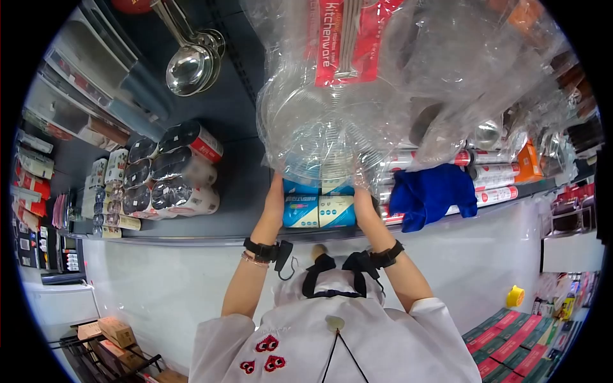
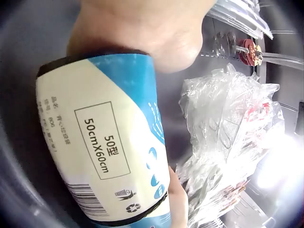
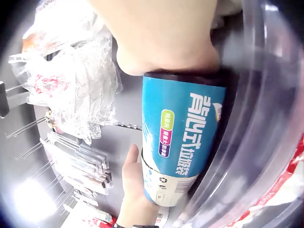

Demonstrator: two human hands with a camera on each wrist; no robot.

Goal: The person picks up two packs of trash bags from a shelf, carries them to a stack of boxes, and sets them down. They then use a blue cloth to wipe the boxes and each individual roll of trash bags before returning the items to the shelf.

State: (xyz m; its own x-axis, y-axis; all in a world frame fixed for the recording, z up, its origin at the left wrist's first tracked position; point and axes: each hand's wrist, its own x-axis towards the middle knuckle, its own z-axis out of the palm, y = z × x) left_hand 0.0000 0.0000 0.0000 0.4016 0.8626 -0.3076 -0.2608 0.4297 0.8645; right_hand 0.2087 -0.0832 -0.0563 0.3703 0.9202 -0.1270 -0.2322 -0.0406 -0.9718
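Note:
Printed blue-and-cream garbage bag rolls (image 1: 319,212) lie crosswise on the dark shelf, a front roll with more blue packaging behind it. My left hand (image 1: 276,195) lies along their left end and my right hand (image 1: 363,201) along their right end, pressing in from both sides. In the left wrist view, the cream end of a roll (image 2: 95,137) shows a size box and barcode. The right wrist view shows its blue side (image 3: 178,123) and my left hand (image 3: 133,183) beyond, its thumb straight. Most fingertips are hidden behind rolls and plastic.
Bagged wire strainers (image 1: 332,127) hang over the rolls and partly cover both hands. Steel ladles (image 1: 189,69) hang at upper left, above dark wrapped rolls (image 1: 172,172). At right, a blue cloth (image 1: 428,195) drapes over white-and-red tubes (image 1: 495,171). The shelf's front edge (image 1: 191,239) runs below my wrists.

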